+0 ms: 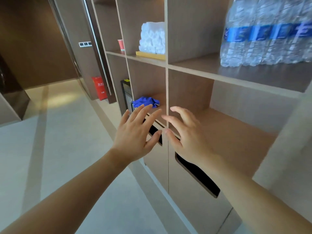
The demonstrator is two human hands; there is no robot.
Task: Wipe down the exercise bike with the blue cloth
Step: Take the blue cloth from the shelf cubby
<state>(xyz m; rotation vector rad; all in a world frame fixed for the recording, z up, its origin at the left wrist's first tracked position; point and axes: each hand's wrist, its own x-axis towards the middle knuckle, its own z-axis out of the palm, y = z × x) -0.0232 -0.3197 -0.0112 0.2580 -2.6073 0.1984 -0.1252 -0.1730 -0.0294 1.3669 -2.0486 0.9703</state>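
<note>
So from the head cam, we're looking at a wooden shelving unit (167,65) with open cubbies, and both arms are stretched out toward it. The blue cloth (146,101) is sitting crumpled in a lower cubby on the left side of the unit, toward the far end of that shelf board, nothing on top of it. The left hand (135,134) is flat and spread, fingers loose, holding nothing, and its fingertips sit just near the cloth but I'd say not touching yet. The right hand (185,132) is also empty, fingers slightly curled and relaxed, hovering in front of the divider between the cloth's cubby and the bare cubby to its right. Up on the higher shelf there's a stack of white towels (152,38) on a yellowish tray, a small red paper cup (120,45) left of it, and a big shrink-wrapped pack of water bottles (268,34) far right. A red fire extinguisher box (99,87) stands on the floor further back. No exercise bike anywhere in view, so my read is this is the very first step: fetching the cloth, no wiping done at all. Next move probably needs the left hand to go a bit deeper into the cubby, close around the bunched fabric, lift it out clear of the divider, then turn and find the bike.
</note>
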